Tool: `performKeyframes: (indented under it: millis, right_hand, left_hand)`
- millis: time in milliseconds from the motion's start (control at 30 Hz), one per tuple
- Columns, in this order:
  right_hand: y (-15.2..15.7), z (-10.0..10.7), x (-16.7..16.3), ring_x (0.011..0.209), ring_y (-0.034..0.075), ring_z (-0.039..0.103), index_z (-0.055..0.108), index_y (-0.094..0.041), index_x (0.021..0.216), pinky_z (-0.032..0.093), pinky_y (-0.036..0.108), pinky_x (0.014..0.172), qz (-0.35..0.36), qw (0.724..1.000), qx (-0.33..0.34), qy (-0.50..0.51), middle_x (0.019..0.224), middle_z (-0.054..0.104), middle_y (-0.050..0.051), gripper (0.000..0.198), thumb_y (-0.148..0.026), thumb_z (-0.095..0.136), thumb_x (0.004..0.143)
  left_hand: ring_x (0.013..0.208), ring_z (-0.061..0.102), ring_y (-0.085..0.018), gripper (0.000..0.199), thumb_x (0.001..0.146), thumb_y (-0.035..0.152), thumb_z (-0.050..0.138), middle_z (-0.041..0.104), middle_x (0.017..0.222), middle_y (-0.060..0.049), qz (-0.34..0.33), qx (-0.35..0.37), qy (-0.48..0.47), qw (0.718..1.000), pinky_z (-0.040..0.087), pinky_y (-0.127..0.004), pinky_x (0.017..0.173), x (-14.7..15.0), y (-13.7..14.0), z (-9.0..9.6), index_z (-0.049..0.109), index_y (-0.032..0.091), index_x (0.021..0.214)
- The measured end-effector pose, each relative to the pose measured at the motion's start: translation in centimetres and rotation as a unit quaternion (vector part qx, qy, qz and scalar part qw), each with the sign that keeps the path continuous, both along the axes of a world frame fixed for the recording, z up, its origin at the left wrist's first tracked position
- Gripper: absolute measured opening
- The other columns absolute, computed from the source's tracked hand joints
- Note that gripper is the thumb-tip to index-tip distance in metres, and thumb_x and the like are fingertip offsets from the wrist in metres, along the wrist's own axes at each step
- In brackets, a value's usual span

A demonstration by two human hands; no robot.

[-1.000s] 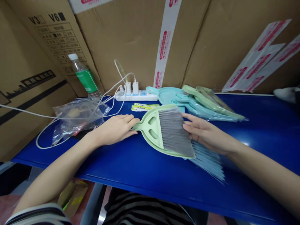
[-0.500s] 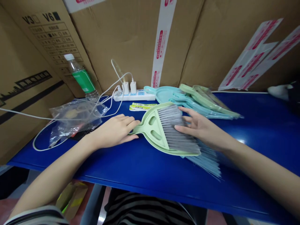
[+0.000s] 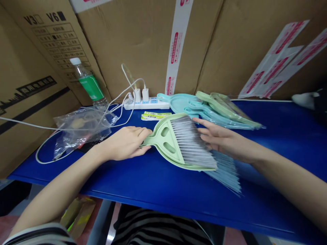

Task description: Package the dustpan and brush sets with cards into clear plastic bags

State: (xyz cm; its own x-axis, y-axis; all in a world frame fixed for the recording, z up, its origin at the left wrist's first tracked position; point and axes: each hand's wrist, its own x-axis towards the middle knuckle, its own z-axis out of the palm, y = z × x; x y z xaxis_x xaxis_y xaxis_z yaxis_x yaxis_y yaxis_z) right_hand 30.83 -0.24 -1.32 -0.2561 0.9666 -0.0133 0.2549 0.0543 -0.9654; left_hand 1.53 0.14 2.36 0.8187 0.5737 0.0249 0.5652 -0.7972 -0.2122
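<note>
My left hand (image 3: 130, 142) is closed round the handles of a light green brush (image 3: 163, 141) and the matching green dustpan (image 3: 187, 166). The brush lies in the pan, its grey bristles (image 3: 194, 143) pointing right. At the bristles' right edge is my right hand (image 3: 217, 137), fingers stretched out and a little apart, holding nothing; whether the fingertips touch the bristles I cannot tell. Under the green set, blue bristles (image 3: 228, 175) of another brush stick out to the lower right; the rest of that brush is hidden.
Behind lie blue dustpans (image 3: 178, 102) and a green set in clear wrap (image 3: 230, 107). A power strip (image 3: 153, 103) with white chargers, a yellow-green packet (image 3: 155, 116), a bottle (image 3: 90, 86) and a plastic bag (image 3: 79, 124) stand left. Cardboard boxes (image 3: 143, 41) wall the back.
My right hand has slid slightly right off the grey bristles, which now show more fully. The green brush and pan have shifted very slightly left in my left hand.
</note>
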Motion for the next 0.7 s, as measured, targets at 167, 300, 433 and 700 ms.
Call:
performKeyframes:
  millis: [167, 300, 433, 700]
  right_hand:
    - [-0.8, 1.0, -0.6, 0.110, 0.033, 0.059, 0.045, -0.029, 0.140, 0.050, 0.054, 0.090, -0.067, 0.973, 0.154, -0.159, 0.126, 0.058, 0.013, 0.056, -0.048, 0.047, 0.088]
    - [-2.7, 0.9, -2.3, 0.107, 0.029, 0.056, 0.064, -0.028, 0.110, 0.044, 0.051, 0.096, 0.001, 0.876, 0.402, -0.268, 0.113, 0.060, 0.010, 0.028, -0.036, 0.043, 0.093]
    - [-4.5, -0.1, -3.9, 0.099, 0.027, 0.054, 0.064, -0.019, 0.096, 0.050, 0.044, 0.083, 0.097, 0.828, 0.457, -0.310, 0.106, 0.062, 0.013, 0.019, -0.030, 0.048, 0.094]
    - [-4.7, -0.5, -4.2, 0.102, 0.027, 0.052, 0.054, -0.020, 0.075, 0.046, 0.042, 0.084, 0.086, 0.845, 0.432, -0.303, 0.105, 0.060, 0.012, 0.016, -0.030, 0.061, 0.085]
  left_hand:
    - [0.075, 0.066, -0.020, 0.031, 0.099, 0.039, 0.033, 0.068, 0.086, -0.007, -0.007, 0.014, -0.014, 1.000, 0.050, -0.030, 0.071, 0.1, -0.1, 0.0, 0.051, 0.016, 0.106]
    - [0.071, 0.065, -0.020, 0.032, 0.099, 0.039, 0.033, 0.067, 0.082, -0.007, -0.021, 0.051, -0.019, 0.998, 0.049, -0.031, 0.068, 0.5, -0.4, -0.2, 0.051, 0.014, 0.106]
    - [0.072, 0.066, -0.021, 0.031, 0.099, 0.038, 0.033, 0.068, 0.083, -0.007, -0.030, 0.074, -0.030, 0.996, 0.049, -0.031, 0.068, 1.0, -1.0, -0.4, 0.052, 0.014, 0.104]
    - [0.074, 0.066, -0.020, 0.032, 0.100, 0.040, 0.033, 0.068, 0.085, -0.006, -0.035, 0.075, -0.039, 0.996, 0.048, -0.031, 0.067, 1.5, -1.3, -0.6, 0.053, 0.015, 0.104]
